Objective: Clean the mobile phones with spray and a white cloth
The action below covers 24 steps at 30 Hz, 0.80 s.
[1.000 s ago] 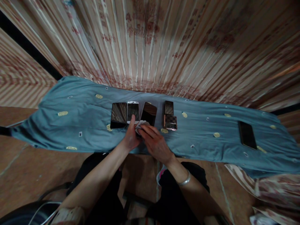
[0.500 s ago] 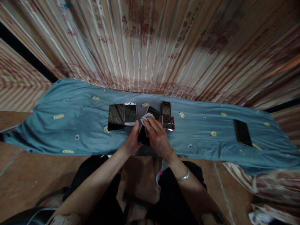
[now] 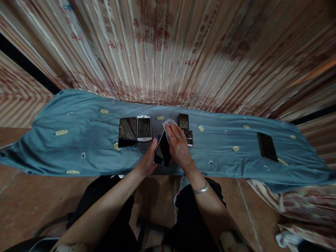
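My left hand (image 3: 148,160) grips a black smartphone (image 3: 162,153) by its lower edge and holds it tilted above the teal cloth (image 3: 86,136). My right hand (image 3: 179,145) presses a small grey wiping cloth (image 3: 168,124) against the top end of that phone. Just left of my hands lie a black phone (image 3: 127,131) and a white phone (image 3: 144,128), side by side. Right of my hand rests a dark phone (image 3: 183,121) with a chequered phone (image 3: 189,137) partly hidden behind my fingers.
Another black phone (image 3: 267,146) lies alone far right on the teal cloth. A striped patterned fabric (image 3: 168,52) rises behind. Brown floor (image 3: 31,199) lies in front, with my dark-clad legs (image 3: 191,217) below. Crumpled fabric (image 3: 294,210) sits at lower right.
My left hand has lifted the black phone off the cloth and pulled it toward me. My right hand has slid the wiping cloth from the phone's near end to its far end.
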Tool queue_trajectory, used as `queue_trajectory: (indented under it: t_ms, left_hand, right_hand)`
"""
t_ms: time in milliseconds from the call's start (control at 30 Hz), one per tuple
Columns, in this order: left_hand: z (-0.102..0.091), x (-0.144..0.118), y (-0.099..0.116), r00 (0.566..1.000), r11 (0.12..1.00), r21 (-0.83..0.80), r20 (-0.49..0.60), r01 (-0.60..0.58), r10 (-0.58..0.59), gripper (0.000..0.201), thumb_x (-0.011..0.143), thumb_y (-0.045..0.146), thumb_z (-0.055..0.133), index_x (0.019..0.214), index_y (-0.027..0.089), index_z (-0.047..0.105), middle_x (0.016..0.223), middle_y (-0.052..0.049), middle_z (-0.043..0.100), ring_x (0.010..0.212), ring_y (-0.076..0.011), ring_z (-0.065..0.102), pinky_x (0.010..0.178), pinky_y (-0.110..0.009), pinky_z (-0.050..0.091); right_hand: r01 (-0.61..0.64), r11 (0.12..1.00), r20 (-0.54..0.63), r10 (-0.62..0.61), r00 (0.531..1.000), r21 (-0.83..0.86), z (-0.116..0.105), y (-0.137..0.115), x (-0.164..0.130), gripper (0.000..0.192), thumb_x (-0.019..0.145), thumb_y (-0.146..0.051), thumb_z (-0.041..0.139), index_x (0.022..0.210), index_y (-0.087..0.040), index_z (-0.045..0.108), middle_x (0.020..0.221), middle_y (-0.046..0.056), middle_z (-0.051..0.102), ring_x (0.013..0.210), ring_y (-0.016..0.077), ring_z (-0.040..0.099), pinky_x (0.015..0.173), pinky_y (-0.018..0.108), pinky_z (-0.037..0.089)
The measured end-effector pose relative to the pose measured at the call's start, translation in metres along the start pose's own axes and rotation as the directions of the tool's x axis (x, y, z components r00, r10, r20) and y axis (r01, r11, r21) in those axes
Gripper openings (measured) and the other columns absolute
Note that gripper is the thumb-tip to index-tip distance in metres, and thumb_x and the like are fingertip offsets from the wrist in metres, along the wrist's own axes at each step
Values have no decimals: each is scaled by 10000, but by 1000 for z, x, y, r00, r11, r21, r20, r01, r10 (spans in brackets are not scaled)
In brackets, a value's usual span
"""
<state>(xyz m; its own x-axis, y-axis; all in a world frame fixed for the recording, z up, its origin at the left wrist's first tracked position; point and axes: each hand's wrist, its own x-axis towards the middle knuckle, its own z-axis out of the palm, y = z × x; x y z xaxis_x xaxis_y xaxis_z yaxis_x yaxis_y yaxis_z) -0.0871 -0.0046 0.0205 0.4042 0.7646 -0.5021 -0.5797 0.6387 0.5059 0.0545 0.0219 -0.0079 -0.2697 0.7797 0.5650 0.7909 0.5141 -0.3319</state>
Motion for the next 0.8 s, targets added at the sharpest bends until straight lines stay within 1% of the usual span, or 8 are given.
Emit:
queue_trajectory:
  t_ms: [133, 233, 300, 467, 667, 800]
  left_hand:
    - [-1, -1, 3, 1000, 1000, -9, -2, -13, 13, 531, 1049, 480, 391, 1394, 170, 650, 1101, -122, 796, 1002, -288, 751, 901, -412, 569]
    - [-1, -3, 6, 1000, 1000, 7, -11, -4, 4, 555, 1067, 469, 322, 1371, 155, 663, 1066, -128, 799, 963, -276, 756, 877, -400, 573]
    - [-1, -4, 9, 1000, 1000, 16, -12, -5, 5, 579, 1072, 471, 285, 1347, 144, 676, 1041, -132, 799, 935, -270, 757, 860, -395, 576]
    - [-3, -4, 11, 999, 1000, 3, 33, -15, 15, 585, 1042, 543, 367, 1303, 142, 703, 1010, -129, 800, 888, -266, 761, 834, -379, 582]
    - [1, -6, 15, 1000, 1000, -22, -19, -23, 22, 572, 1081, 437, 269, 1339, 131, 677, 998, -125, 804, 899, -249, 769, 851, -376, 594]
    - [0, -5, 18, 999, 998, -51, -9, -37, 36, 540, 1067, 451, 338, 1347, 135, 673, 1037, -137, 802, 911, -260, 772, 862, -387, 603]
  right_hand:
    - [-30, 999, 25, 30, 999, 12, 0, 2, 0, 642, 957, -27, 318, 1583, -151, 385, 1567, 145, 509, 1512, 262, 392, 1235, 550, 393]
    - [-48, 999, 26, 48, 999, 16, -1, 5, -2, 632, 955, -35, 325, 1576, -134, 395, 1572, 162, 501, 1512, 266, 392, 1235, 557, 392]
    - [-54, 998, 20, 54, 998, 20, -2, 7, -3, 618, 958, -44, 331, 1565, -126, 413, 1566, 171, 505, 1502, 268, 406, 1232, 558, 398]
    - [-70, 998, -16, 70, 997, 5, 0, 9, -3, 590, 963, -48, 328, 1532, -120, 465, 1535, 175, 539, 1472, 268, 443, 1217, 549, 420]
    - [-59, 998, -56, 59, 997, -6, 4, 12, -3, 560, 962, -45, 345, 1483, -136, 531, 1466, 171, 602, 1422, 267, 498, 1188, 540, 450]
    - [-55, 998, -35, 56, 998, 31, 5, 9, -5, 565, 939, -32, 380, 1468, -137, 551, 1437, 174, 621, 1380, 276, 531, 1164, 529, 471]
